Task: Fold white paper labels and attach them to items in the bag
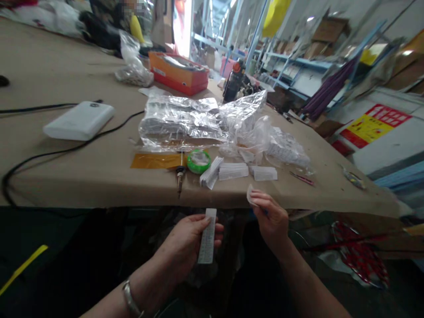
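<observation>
Below the table edge, my left hand (pixel 192 234) is closed on a narrow white printed strip (pixel 207 247), its thumb lying on top. My right hand (pixel 270 216), at the table's front edge, pinches a small pale slip (pixel 250 195) that looks curved. Beyond the hands lie stacks of white strips: a fanned stack (pixel 212 173), a middle stack (pixel 233 171) and a right stack (pixel 263 172). A green tape roll (pixel 198 161) sits left of them, beside a thin pointed tool (pixel 179 176) resting on an amber strip (pixel 154 160).
Clear plastic bags (pixel 182 119) cover the table's middle, with a bag of white pieces (pixel 286 148) to the right. A white power bank (pixel 79 120) and black cable (pixel 36 154) lie left. Tweezers (pixel 302 178) lie right. An orange box (pixel 179 73) stands behind; a person is at the far side.
</observation>
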`<state>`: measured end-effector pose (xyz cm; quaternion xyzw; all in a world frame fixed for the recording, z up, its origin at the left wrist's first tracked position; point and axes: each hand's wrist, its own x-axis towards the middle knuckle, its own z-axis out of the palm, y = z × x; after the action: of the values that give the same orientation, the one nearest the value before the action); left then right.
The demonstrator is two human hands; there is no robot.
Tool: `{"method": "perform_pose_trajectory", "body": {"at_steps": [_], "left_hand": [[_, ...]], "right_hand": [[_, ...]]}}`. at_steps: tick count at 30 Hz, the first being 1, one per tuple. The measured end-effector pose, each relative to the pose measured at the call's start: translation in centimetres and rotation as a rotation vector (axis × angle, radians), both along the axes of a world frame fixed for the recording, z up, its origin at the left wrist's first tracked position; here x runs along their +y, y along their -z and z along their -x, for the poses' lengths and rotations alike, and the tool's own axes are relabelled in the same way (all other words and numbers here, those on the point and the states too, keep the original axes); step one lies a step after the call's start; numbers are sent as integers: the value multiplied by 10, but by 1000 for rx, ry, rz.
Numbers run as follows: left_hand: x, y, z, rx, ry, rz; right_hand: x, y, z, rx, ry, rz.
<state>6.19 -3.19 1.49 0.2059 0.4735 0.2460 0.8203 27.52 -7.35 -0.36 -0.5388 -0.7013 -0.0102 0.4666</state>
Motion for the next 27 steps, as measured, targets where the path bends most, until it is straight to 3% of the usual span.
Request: {"method": "perform_pose_trajectory", "body": {"at_steps": [3, 5, 11, 19, 24, 27], "left_hand": [[-1, 1, 0, -120, -32, -9], [-2, 3, 2, -169, -87, -12], [-3, 10, 5, -179, -222, 9], [-4, 11, 8, -253, -213, -4], [-5, 14, 10, -255, -211, 36], [-6, 12, 13, -227, -178, 45]], "right_hand": [[-8, 1, 47, -75, -311, 11], [-12, 5, 69, -170, -408, -8], [-8, 13, 80, -293, -456, -1], [-4, 8, 79, -357, -508, 24], [-8, 7, 81, -296, -549, 81], [-11, 7, 78, -109, -503, 117]]}}
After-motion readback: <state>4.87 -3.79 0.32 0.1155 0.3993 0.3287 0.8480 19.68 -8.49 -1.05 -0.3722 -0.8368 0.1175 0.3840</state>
